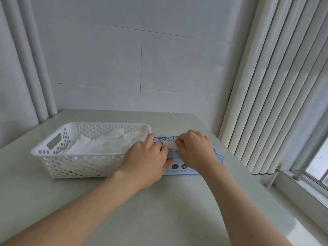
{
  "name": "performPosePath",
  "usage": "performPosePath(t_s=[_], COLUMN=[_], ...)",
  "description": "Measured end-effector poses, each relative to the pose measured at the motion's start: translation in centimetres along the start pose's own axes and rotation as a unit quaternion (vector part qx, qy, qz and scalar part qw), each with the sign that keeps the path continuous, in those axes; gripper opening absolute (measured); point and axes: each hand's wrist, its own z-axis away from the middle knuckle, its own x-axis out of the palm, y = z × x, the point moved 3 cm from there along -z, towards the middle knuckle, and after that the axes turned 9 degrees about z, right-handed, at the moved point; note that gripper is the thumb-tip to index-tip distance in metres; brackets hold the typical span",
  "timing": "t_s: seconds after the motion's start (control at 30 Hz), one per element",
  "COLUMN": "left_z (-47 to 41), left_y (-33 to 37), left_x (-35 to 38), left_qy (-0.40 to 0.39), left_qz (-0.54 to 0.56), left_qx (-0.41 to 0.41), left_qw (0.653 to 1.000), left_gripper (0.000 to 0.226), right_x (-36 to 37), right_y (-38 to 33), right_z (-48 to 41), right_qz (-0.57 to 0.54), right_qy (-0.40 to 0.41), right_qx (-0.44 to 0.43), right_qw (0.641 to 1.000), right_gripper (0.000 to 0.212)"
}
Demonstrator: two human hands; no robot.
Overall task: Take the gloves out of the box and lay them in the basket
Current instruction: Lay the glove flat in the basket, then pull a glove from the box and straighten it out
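Your left hand (145, 162) lies flat on the pale-blue cardboard glove box (182, 168), fingers straight and a little apart. Your right hand (193, 151) pinches a crumpled white glove (170, 145) at the box's top, fingers curled. Just left of the box, the perforated white plastic basket (78, 154) holds thin, wrinkled gloves (106, 143). The smooth pale-green table (159, 210) is open toward you, and vertical blinds (275, 86) hang near on the right.

basket (85, 158) left – box (184, 168) right, gloves (106, 144) in basket

The blue box (179, 167) reads "丁腈防护手", smaller print illegible.
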Motion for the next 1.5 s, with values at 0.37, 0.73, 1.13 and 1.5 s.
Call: performPosePath(t_s=[0.37,0.73,1.13,1.5], left_z=[0.0,0.0,0.0,0.0], left_y=[0.1,-0.2,-0.3,-0.3], left_x=[-0.2,0.2,-0.2,0.0], left_qy=[0.003,-0.019,-0.070,-0.066], left_qz=[0.000,-0.030,-0.064,-0.027], left_qx=[0.008,0.008,-0.007,0.005], left_qw=[1.000,0.999,0.995,0.997], left_gripper=[0.053,0.050,0.032,0.054], right_x=[-0.2,-0.3,-3.8,-6.5], right_y=[0.1,-0.9,-1.5,-2.2], right_z=[-0.3,-0.3,1.3,2.4], right_qz=[0.096,-0.050,-0.316,-0.357], right_qy=[-0.027,0.210,0.347,0.438], right_qx=[0.021,-0.063,0.009,0.045], right_qw=[0.995,0.974,0.883,0.824], right_gripper=[0.025,0.011,0.012,0.015])
